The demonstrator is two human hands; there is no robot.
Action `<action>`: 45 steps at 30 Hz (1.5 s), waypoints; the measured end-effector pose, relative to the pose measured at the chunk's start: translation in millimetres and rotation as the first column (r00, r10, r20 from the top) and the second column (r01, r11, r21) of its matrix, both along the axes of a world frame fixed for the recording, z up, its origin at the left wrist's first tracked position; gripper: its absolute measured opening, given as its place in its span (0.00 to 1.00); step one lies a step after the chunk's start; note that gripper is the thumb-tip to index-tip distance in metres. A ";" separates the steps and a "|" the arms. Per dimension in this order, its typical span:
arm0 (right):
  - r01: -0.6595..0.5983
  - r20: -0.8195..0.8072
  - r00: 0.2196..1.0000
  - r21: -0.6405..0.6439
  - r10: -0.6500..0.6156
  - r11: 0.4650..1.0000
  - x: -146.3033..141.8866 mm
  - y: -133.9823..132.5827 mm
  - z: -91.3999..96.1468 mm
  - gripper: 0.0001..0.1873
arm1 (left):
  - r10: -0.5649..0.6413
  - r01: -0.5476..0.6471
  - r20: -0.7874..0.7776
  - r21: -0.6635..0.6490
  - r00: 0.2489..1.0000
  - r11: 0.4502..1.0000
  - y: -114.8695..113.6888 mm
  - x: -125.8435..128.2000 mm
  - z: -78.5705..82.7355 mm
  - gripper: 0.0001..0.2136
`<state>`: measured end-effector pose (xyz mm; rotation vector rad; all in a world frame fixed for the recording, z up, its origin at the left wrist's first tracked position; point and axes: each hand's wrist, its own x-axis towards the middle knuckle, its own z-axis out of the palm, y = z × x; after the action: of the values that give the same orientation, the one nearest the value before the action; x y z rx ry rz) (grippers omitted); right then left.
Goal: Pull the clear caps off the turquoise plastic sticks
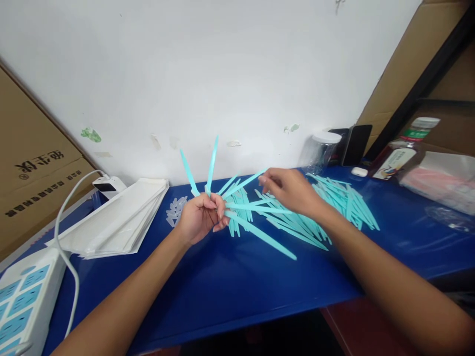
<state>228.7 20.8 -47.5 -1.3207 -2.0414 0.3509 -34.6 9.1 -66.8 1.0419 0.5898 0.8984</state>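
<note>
Chinese-print ® box (40, 185), teal strips (261, 235) fanned
Left hand (202, 217) clutching them; right hand (287, 189) half-curled by one tip, can't tell if gripping

We're on a single head cam, looking forward and down over the table (230, 291), near enough that our left hand (202, 217) and right hand (291, 190) land mid-frame, wall (230, 74) at 12 o'clock.

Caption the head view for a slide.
Left hand holds teal strips fanned above a blue table; right hand near one tip.
</note>
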 end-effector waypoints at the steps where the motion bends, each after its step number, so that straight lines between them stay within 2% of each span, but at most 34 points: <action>1: 0.069 0.079 0.994 0.056 -0.073 0.996 6.5 4.8 0.0 0.19 | 0.024 -0.024 0.006 0.007 1.000 1.000 2.0 -2.6 1.2 0.10; 3: 0.100 0.229 0.968 0.039 -0.106 0.994 17.1 11.9 -1.4 0.18 | 0.056 -0.056 0.026 0.020 0.998 0.998 5.6 -7.2 2.9 0.10; 6: 0.002 0.351 0.935 -0.144 0.049 0.990 20.7 13.7 -6.4 0.14 | 0.081 -0.083 0.056 0.027 0.995 0.996 9.1 -11.4 4.0 0.09; 9: -0.091 0.362 0.913 -0.270 0.189 0.959 11.2 8.8 -14.5 0.12 | 0.097 -0.098 0.073 0.008 0.993 0.995 10.0 -12.2 3.6 0.09; 14: -0.189 0.318 0.902 -0.320 0.293 0.928 -0.9 4.3 -23.3 0.10 | 0.082 -0.080 0.090 -0.028 0.993 0.996 10.5 -11.0 1.1 0.08; 17: -0.231 0.268 0.916 -0.252 0.297 0.940 -2.0 2.1 -18.4 0.09 | 0.095 -0.093 0.106 -0.028 0.990 0.995 11.1 -10.9 0.6 0.08; 22: -0.376 0.005 0.925 -0.118 0.379 0.919 -14.5 -9.8 -11.7 0.09 | 0.122 -0.112 0.141 -0.079 0.982 0.991 11.7 -10.6 -0.2 0.07; 25: -0.379 0.041 0.925 0.102 0.377 0.920 -24.9 -15.9 -17.5 0.12 | 0.144 -0.124 0.157 -0.126 0.977 0.984 11.7 -9.9 -1.2 0.06; 27: -0.371 0.098 0.929 0.244 0.358 0.896 -29.0 -17.9 -22.4 0.13 | 0.160 -0.137 0.162 -0.142 0.974 0.980 11.9 -9.9 -1.3 0.06; 29: -0.360 0.131 0.933 0.331 0.336 0.872 -30.5 -19.0 -25.4 0.13 | 0.168 -0.145 0.162 -0.144 0.972 0.979 12.7 -10.4 -1.5 0.06; 34: -0.346 0.123 0.937 0.446 0.326 0.825 -29.3 -18.7 -24.4 0.10 | 0.153 -0.132 0.130 -0.154 0.980 0.979 14.6 -10.0 -6.1 0.06; 38: -0.417 0.144 0.905 0.489 0.401 0.766 -29.7 -17.4 -23.5 0.07 | 0.163 -0.144 0.115 -0.158 0.980 0.977 12.5 -6.7 -9.9 0.07; 43: -0.359 0.060 0.926 0.452 0.373 0.817 -34.1 -23.7 -23.7 0.07 | 0.137 -0.127 0.075 -0.120 0.988 0.985 7.1 -2.7 -7.0 0.07; 45: -0.335 0.064 0.936 0.469 0.347 0.817 -36.1 -27.3 -24.6 0.08 | 0.131 -0.125 0.060 -0.097 0.990 0.987 5.2 -1.1 -6.1 0.08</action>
<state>192.6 -6.6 -72.1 -0.6462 -2.1603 0.0089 -35.7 14.3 -72.9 0.8954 0.6426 1.0045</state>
